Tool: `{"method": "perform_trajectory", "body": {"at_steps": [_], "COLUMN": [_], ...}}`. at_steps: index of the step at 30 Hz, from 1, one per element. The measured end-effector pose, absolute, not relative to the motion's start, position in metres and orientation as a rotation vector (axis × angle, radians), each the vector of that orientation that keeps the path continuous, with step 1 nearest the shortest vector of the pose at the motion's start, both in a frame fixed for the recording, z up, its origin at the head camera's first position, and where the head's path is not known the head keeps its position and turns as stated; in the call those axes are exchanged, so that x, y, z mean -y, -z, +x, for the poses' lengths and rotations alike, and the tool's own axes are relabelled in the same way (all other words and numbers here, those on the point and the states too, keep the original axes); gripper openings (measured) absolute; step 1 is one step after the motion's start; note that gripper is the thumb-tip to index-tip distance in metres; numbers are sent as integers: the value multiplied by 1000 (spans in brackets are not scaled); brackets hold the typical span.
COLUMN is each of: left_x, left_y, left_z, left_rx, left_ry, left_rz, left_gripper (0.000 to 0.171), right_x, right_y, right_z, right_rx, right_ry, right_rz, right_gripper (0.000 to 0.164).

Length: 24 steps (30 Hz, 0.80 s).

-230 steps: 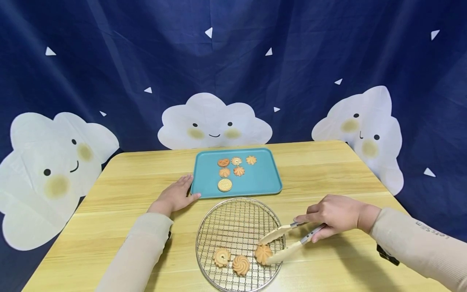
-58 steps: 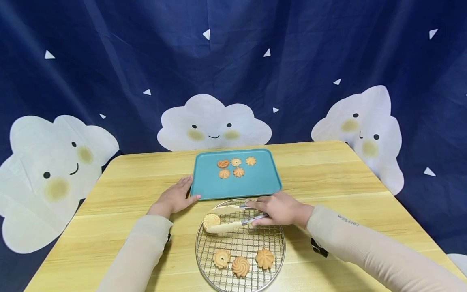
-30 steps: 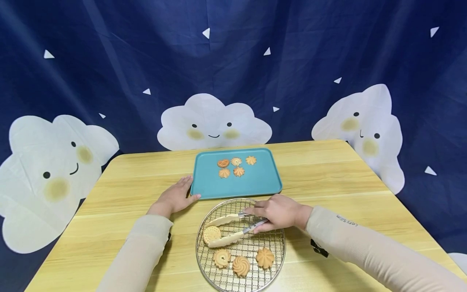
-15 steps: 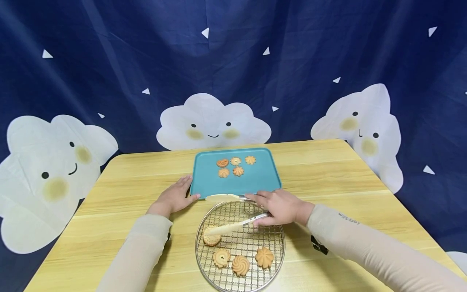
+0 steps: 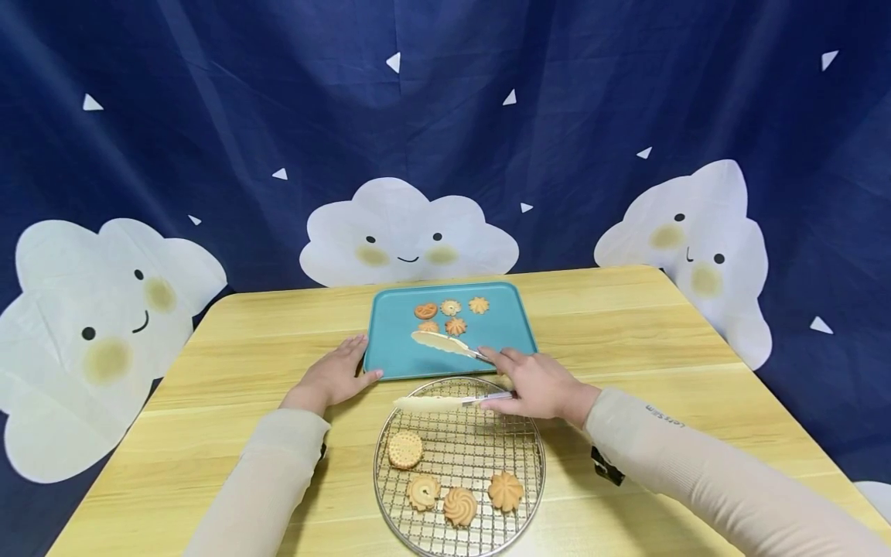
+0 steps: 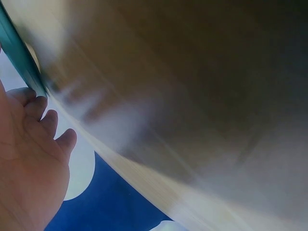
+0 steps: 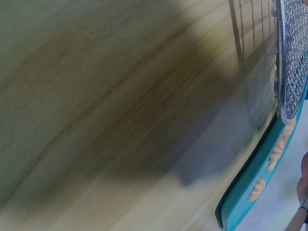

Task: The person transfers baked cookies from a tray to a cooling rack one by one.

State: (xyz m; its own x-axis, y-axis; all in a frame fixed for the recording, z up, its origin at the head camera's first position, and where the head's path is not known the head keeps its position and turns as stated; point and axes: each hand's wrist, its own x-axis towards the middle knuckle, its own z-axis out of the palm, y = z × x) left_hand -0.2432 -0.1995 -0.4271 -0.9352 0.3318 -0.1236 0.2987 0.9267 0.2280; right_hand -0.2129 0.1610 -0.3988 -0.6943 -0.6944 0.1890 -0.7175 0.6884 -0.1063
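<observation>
My right hand [image 5: 539, 384] holds a pair of tongs [image 5: 445, 343] with pale tips, spread wide with nothing between them. One tong arm reaches over the teal tray [image 5: 390, 352], partly hiding a cookie; the other is above the round wire rack [image 5: 377, 464]. On the rack lie a round dotted cookie [image 5: 405, 449], a ring-shaped cookie [image 5: 415, 497], a swirl cookie [image 5: 460, 507] and a flower-shaped cookie [image 5: 506, 492]. My left hand [image 5: 334, 377] lies at the tray's left edge, fingers extended, touching it; the left wrist view shows its palm side [image 6: 33, 159].
Several cookies sit towards the back of the tray, among them a pretzel-shaped one [image 5: 426, 311] and a small star-shaped one [image 5: 479, 305]. Tray and rack stand close together on the wooden table [image 5: 626, 325]. A blue cloud-patterned curtain [image 5: 557, 139] hangs behind the table.
The round dotted cookie went from the tray to the rack's left side, carried in the tongs and released. The tongs have since spread and moved forward towards the tray. My left hand has stayed put.
</observation>
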Motion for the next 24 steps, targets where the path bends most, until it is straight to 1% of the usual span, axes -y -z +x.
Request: {"method": "perform_trajectory", "body": {"at_steps": [8,18,24], "left_x": [200,201,200], "left_y": [427,429,429], "left_z": [-243,-243,-244], "left_rx": [-2920,-2922,-2932], "left_ry": [-315,-310,-317], "left_rz": [471,482,488], "left_gripper": [82,83,82], "right_x": [-161,-163,-163], "right_y": [400,401,401], "right_z": [-218,-228,-231], "right_rx": [2923,2986,3060], "right_ry": [-337,-320,-287], "right_rz": [907,700,602], "right_gripper": [94,100,98]}}
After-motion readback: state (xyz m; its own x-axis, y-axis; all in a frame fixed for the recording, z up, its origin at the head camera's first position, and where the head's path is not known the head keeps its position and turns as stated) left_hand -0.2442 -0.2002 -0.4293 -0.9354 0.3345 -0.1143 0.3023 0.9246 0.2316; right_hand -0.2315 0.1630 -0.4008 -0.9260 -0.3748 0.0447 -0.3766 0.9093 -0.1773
